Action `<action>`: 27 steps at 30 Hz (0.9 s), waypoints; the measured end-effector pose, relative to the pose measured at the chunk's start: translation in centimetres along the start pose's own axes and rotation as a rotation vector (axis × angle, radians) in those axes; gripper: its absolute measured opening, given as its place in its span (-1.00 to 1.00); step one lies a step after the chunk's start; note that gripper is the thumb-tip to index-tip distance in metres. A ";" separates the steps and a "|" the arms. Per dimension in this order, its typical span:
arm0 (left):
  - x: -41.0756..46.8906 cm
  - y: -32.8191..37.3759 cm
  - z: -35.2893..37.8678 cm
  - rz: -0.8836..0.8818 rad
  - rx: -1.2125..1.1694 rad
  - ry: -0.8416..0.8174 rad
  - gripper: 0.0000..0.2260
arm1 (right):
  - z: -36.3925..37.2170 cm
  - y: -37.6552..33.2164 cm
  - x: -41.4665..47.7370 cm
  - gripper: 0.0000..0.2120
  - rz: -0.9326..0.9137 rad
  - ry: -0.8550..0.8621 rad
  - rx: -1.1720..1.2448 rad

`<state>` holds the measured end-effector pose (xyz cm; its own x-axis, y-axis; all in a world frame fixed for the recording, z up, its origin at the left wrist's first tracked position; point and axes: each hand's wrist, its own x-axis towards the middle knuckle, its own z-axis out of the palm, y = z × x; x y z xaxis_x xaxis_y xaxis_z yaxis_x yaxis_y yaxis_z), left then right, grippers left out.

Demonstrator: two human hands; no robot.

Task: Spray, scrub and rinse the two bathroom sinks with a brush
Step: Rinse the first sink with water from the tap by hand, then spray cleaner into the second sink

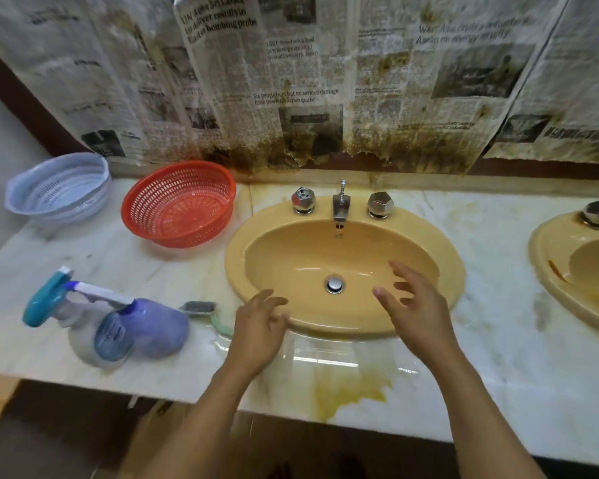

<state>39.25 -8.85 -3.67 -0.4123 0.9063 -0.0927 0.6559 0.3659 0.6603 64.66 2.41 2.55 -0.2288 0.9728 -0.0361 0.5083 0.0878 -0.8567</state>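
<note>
A yellow oval sink (325, 243) sits in the marble counter in front of me, with a chrome drain plug (334, 284) and a tap (340, 207) between two chrome knobs. A second yellow sink (554, 257) shows partly at the right edge. My left hand (261, 326) hovers over the near-left rim, fingers apart, holding nothing. My right hand (414, 305) hangs over the basin's right side, fingers spread and empty. A spray bottle (94, 316) with a teal trigger stands on the counter to the left. A green-handled brush (204, 311) lies just left of my left hand.
An orange plastic basket (179, 202) and a pale blue one (59, 184) stand at the back left. Stained newspaper (291, 81) covers the wall behind. The marble counter (498, 357) is wet with a yellow stain (350, 388) near its front edge.
</note>
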 end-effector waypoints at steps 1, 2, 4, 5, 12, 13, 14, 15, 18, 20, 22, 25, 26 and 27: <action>-2.1 0.5 -0.8 -0.005 -0.089 0.086 -0.78 | -0.4 -0.1 -1.6 -0.45 -0.007 -0.001 0.002; -4.2 1.0 -1.7 -0.025 -0.150 0.157 -0.79 | -0.8 0.0 -2.9 -0.46 -0.013 -0.010 -0.005; -8.0 1.4 -3.2 -0.101 -0.246 0.263 -0.77 | -1.6 0.4 -4.8 -0.45 -0.014 -0.024 -0.016; -9.7 1.3 -3.8 -0.148 -0.285 0.302 -0.77 | -1.9 0.8 -5.5 -0.45 -0.009 -0.020 -0.013; -15.4 -0.6 -6.3 -0.388 -0.411 0.465 -0.70 | -1.9 1.8 -7.4 -0.43 0.031 -0.077 -0.009; -15.5 -0.9 -6.5 -0.402 -0.420 0.480 -0.69 | -1.5 1.7 -7.4 -0.43 0.023 -0.103 -0.017; -15.7 -1.1 -6.8 -0.414 -0.431 0.499 -0.69 | -1.0 1.5 -7.3 -0.43 0.007 -0.129 -0.028; -15.9 -1.3 -7.1 -0.429 -0.442 0.517 -0.69 | -0.5 1.3 -7.3 -0.43 -0.017 -0.156 -0.038; -16.1 -1.4 -8.4 -0.455 -0.486 0.584 -0.64 | 1.8 0.3 -6.7 -0.41 -0.080 -0.238 -0.078; -16.0 -1.9 -9.5 -0.425 -0.498 0.628 -0.59 | 3.7 -0.7 -6.4 -0.41 -0.116 -0.283 -0.111; -15.6 -2.9 -10.5 -0.411 -0.490 0.638 -0.55 | 6.2 -2.0 -6.1 -0.42 -0.166 -0.324 -0.142; -14.3 -5.5 -11.9 -0.409 -0.490 0.613 -0.51 | 10.5 -4.0 -6.0 -0.44 -0.244 -0.405 -0.199; -13.6 -6.4 -12.3 -0.407 -0.499 0.593 -0.50 | 12.1 -4.6 -6.0 -0.45 -0.265 -0.425 -0.220; -12.9 -7.3 -12.7 -0.405 -0.513 0.565 -0.47 | 13.6 -5.2 -6.0 -0.45 -0.278 -0.439 -0.245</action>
<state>31.75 -25.92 2.12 -0.8947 0.4355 -0.0991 0.0798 0.3741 0.9239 52.06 -6.77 0.25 -0.6783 0.7302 -0.0817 0.5452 0.4257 -0.7222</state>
